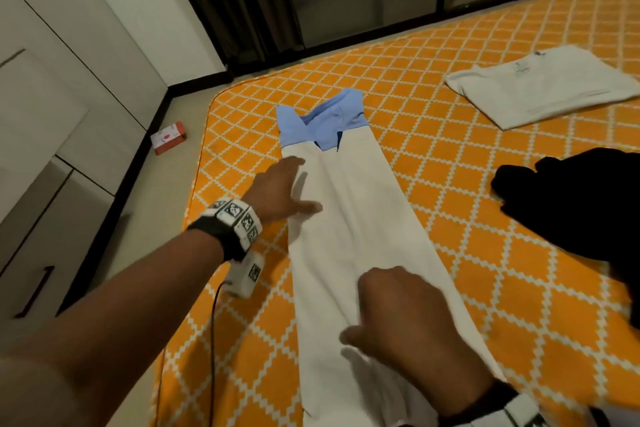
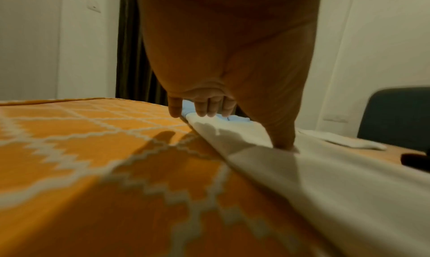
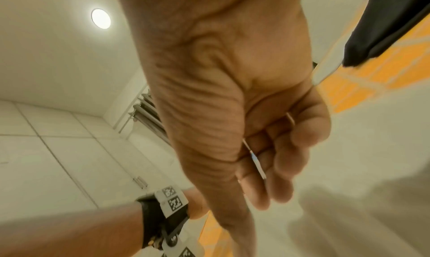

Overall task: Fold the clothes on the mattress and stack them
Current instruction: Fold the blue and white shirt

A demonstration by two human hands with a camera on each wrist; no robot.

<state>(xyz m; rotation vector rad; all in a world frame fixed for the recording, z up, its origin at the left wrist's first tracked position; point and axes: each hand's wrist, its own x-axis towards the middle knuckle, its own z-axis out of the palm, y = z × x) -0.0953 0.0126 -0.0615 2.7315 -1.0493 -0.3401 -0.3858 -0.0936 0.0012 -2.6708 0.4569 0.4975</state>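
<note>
A white polo shirt [image 1: 360, 218] with a light blue collar [image 1: 329, 125] lies folded lengthwise into a long narrow strip on the orange patterned mattress [image 1: 242, 340]. My left hand [image 1: 291, 184] is spread flat at the strip's left edge just below the collar. In the left wrist view its thumb [image 2: 281, 137] presses the white cloth [image 2: 337, 178]. My right hand [image 1: 398, 308] hovers over the strip's lower middle. Its fingers [image 3: 274, 160] are loosely curled and hold nothing.
A folded white T-shirt [image 1: 540, 87] lies at the far right of the mattress. A crumpled black garment [image 1: 581, 204] sits to the right of the strip. A small orange box [image 1: 168, 137] is on the floor beside white cabinets [image 1: 52, 114].
</note>
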